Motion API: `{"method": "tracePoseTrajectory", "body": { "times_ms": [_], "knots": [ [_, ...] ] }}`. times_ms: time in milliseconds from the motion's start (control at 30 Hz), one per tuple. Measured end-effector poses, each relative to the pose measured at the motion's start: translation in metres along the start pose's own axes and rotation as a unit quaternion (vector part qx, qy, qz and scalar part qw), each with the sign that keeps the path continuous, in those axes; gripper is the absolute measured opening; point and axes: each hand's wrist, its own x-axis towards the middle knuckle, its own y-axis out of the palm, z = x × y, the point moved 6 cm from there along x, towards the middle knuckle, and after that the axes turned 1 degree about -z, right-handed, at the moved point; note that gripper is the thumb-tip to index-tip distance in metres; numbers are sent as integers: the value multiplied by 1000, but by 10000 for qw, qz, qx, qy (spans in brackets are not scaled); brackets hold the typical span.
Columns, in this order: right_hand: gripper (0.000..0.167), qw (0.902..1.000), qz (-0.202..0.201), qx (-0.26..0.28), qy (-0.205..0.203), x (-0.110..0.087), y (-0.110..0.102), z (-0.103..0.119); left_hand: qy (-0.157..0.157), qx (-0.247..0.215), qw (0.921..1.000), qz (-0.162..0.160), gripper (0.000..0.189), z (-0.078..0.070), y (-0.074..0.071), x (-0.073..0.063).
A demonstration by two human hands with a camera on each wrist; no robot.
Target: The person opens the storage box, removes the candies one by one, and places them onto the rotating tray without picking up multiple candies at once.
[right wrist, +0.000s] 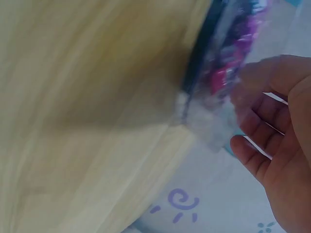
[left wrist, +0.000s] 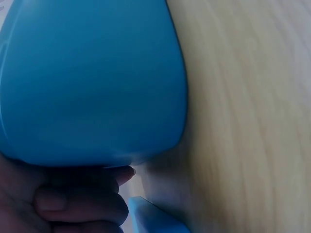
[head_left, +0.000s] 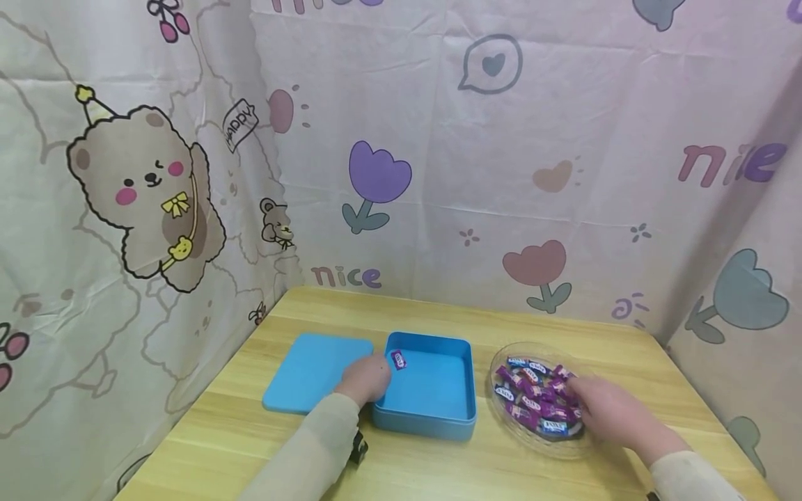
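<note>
A blue open box (head_left: pixel 426 424) stands mid-table with one purple-wrapped candy (head_left: pixel 398 360) inside, near its far left corner. My left hand (head_left: pixel 368 378) holds the box at its left wall; in the left wrist view its curled fingers (left wrist: pixel 82 204) lie against the blue wall. To the right is a clear round dish (head_left: pixel 515 442) of purple and blue wrapped candies (head_left: pixel 532 391). My right hand (head_left: pixel 610 410) reaches over the dish's right rim, fingertips at the candies. In the right wrist view the fingers (right wrist: pixel 262 128) are loosely bent, with some tips behind the clear wall.
A flat blue lid (head_left: pixel 313 372) lies on the wooden table (head_left: pixel 438 473), left of the box. Patterned cloth (head_left: pixel 451 174) hangs behind the table and along both sides. A small black device (head_left: pixel 358 447) sits at my left wrist.
</note>
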Motion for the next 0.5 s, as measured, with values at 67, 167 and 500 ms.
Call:
{"method": "tracePoseTrajectory", "body": {
  "times_ms": [67, 167, 500],
  "knots": [
    [27, 10000, -8, 69, 50, 4, -5, 8, 21, 73, 10000, 17, 21, 0, 0, 1],
    [28, 9998, -128, 147, -81, 17, -12, 30, 18, 151, 9999, 14, 20, 0, -1, 2],
    [28, 9937, -509, 241, -974, 75, -15, 133, -49, 44, 10000, 46, 24, -1, 0, 2]
  ]
}}
